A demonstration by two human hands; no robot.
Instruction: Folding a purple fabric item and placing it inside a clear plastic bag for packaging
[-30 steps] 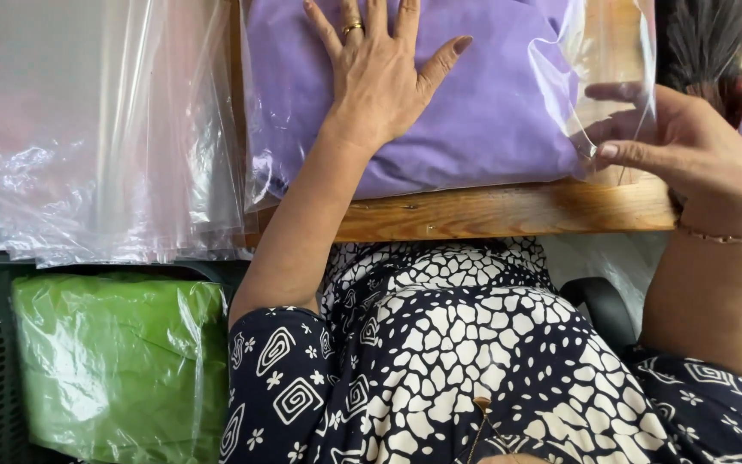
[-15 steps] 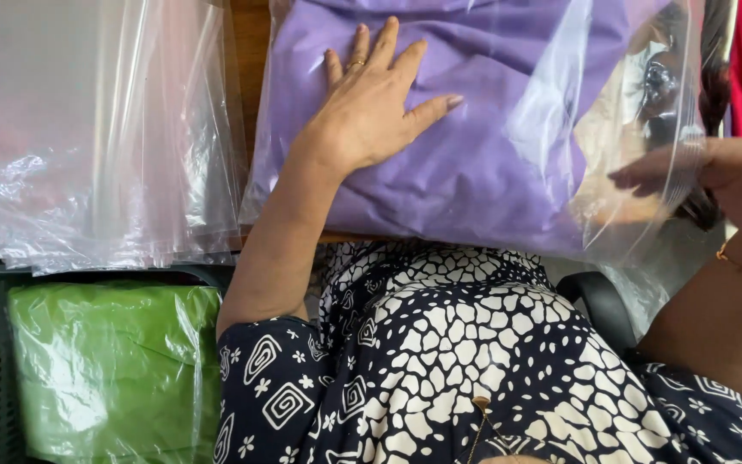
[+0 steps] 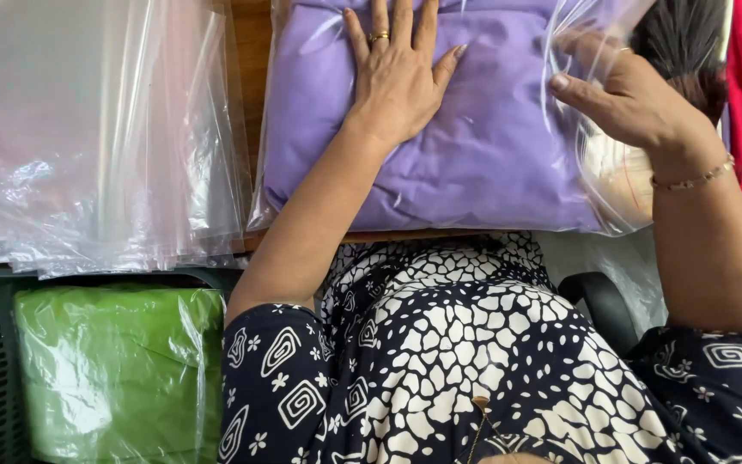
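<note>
Purple folded cloth [image 3: 465, 163] lies inside a clear plastic bag [image 3: 611, 202] on the wooden table edge [image 3: 388, 235], in the middle of the scene and near the person. The loose mouth of the bag at the right could crease or slip, I think, because the film is thin and only pinched there; the cloth might then slide out toward the near edge. The left hand [image 3: 397, 77] lies flat with fingers spread, pressing the cloth, holding nothing. The right hand [image 3: 633, 99] bends at the wrist, thumb and fingers closed on the bag film. A stack of empty clear bags [image 3: 105, 137] lies left.
</note>
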